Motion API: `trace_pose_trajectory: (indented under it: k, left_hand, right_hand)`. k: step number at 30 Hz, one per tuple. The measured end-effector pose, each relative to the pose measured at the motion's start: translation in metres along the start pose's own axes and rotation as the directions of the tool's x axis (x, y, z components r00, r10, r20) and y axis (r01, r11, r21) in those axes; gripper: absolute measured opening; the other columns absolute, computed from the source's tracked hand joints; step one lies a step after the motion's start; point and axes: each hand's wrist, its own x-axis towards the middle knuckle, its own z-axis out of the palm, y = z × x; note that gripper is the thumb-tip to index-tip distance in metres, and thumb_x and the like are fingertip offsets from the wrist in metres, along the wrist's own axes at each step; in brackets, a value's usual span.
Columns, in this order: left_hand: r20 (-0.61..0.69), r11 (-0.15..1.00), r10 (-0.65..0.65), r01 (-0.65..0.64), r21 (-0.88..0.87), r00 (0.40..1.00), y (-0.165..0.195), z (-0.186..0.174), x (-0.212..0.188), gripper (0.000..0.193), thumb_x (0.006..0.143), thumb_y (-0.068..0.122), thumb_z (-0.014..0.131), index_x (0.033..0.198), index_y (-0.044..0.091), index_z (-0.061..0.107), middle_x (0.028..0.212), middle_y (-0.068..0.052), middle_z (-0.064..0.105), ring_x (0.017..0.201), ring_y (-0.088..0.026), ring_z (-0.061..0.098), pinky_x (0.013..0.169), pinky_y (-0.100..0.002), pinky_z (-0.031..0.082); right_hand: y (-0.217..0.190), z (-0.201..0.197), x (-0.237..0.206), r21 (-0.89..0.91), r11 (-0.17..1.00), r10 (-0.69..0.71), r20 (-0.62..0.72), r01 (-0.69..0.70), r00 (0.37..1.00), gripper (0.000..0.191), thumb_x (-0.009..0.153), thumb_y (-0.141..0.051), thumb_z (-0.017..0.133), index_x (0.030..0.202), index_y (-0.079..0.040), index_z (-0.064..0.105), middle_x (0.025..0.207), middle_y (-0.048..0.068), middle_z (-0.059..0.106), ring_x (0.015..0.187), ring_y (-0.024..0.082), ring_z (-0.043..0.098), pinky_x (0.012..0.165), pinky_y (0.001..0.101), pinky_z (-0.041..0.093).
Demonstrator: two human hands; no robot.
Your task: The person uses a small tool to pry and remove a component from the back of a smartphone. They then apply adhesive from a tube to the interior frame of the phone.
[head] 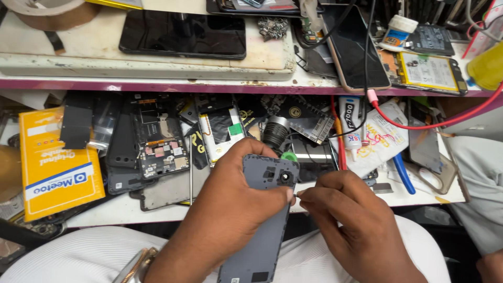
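nearest the camera, over the lap, the left hand (pixel 230 209) wraps its fingers (pixel 272 196) around a grey phone back frame (pixel 262 220), pinching its upper edge. the frame's long axis runs from the lap up toward the worktop (pixel 157 207), camera hole at the far end. the right hand (pixel 356 220) sits just right of that end, fingers pressed together on a thin metal tool (pixel 296 195), mostly hidden. the frame's lower end is cut off.
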Motion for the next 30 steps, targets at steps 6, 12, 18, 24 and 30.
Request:
trace_pose_trajectory:
  k: [6,12,18,24,30]
  left_hand:
    - [-0.051,0.993,-0.017,0.023,0.118,0.999,-0.0003,-0.0007,0.0007,0.048,0.073,0.011,0.084,0.114,0.011,0.059,0.076,-0.003,0.073,0.065,-0.008,0.066,0.056,-0.027,0.055]
    - [-0.056,0.999,-0.017,0.019,0.026,0.998,-0.0007,0.0006,-0.0002,0.047,0.069,0.008,0.08,0.112,0.009,0.06,0.073,-0.003,0.074,0.064,-0.008,0.067,0.055,-0.026,0.055]
    - [-0.052,0.999,-0.018,0.02,0.04,0.998,0.0004,0.0012,-0.0008,0.05,0.069,0.008,0.08,0.115,0.01,0.06,0.076,-0.004,0.076,0.065,-0.008,0.069,0.057,-0.026,0.056]
    - [-0.023,0.998,-0.065,0.066,0.02,0.998,0.0022,0.0008,-0.0018,0.052,0.073,0.009,0.081,0.119,0.009,0.057,0.079,-0.007,0.077,0.067,-0.011,0.07,0.057,-0.027,0.057]
    - [-0.036,0.998,-0.061,0.061,-0.007,0.998,0.0038,0.0004,-0.0019,0.052,0.069,0.007,0.078,0.117,0.01,0.058,0.076,-0.007,0.077,0.065,-0.01,0.07,0.056,-0.026,0.057]
  right_hand:
    - [0.0011,-0.0011,-0.0018,-0.004,0.999,-0.053,0.012,0.053,0.999,0.021,0.081,0.001,0.076,0.101,-0.004,0.07,0.098,0.008,0.068,0.086,0.021,0.073,0.07,0.0299,0.057]
    - [0.0043,-0.0015,-0.0018,-0.088,0.992,-0.088,0.059,0.093,0.994,0.02,0.082,0.0,0.071,0.101,-0.004,0.069,0.094,0.011,0.071,0.086,0.029,0.072,0.071,0.0364,0.056]
    - [0.0025,-0.0031,-0.0044,0.008,0.998,0.065,0.129,-0.066,0.99,0.022,0.084,-0.004,0.075,0.106,-0.004,0.07,0.091,0.009,0.071,0.076,0.025,0.073,0.064,0.0332,0.057]
    - [-0.0024,-0.0047,-0.0011,0.014,0.999,-0.053,0.036,0.052,0.998,0.019,0.081,-0.004,0.077,0.098,-0.005,0.067,0.093,0.009,0.067,0.083,0.025,0.072,0.07,0.033,0.056]
    - [0.0009,-0.0052,-0.0011,-0.081,0.996,-0.01,0.12,0.02,0.993,0.016,0.083,-0.007,0.074,0.098,-0.007,0.07,0.086,0.009,0.068,0.076,0.029,0.069,0.064,0.0396,0.052]
